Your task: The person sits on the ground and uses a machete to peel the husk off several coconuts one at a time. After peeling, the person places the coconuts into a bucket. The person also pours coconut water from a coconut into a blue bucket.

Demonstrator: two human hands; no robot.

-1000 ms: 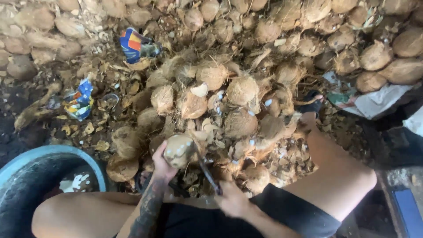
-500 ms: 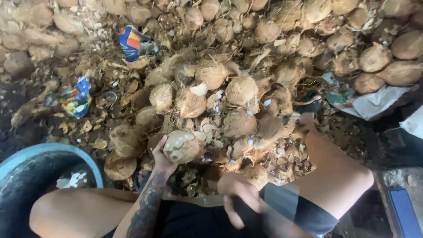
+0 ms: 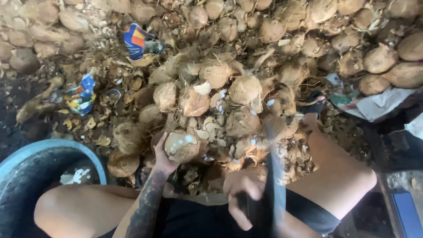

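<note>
Gripping coconut (image 3: 181, 146), blade (image 3: 274, 176) raised

two crumpled colourful wrappers (image 3: 140, 40) (image 3: 81, 94) among husks, left

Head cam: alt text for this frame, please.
Looking down, the left hand holds a husked coconut over a pile of coconuts, while the right hand grips a motion-blurred dark blade. A blue tub sits at lower left.

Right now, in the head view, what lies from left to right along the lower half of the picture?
Blue tub → left hand holding a coconut → right hand gripping a dark blade → bare right knee → blue flat object.
</note>
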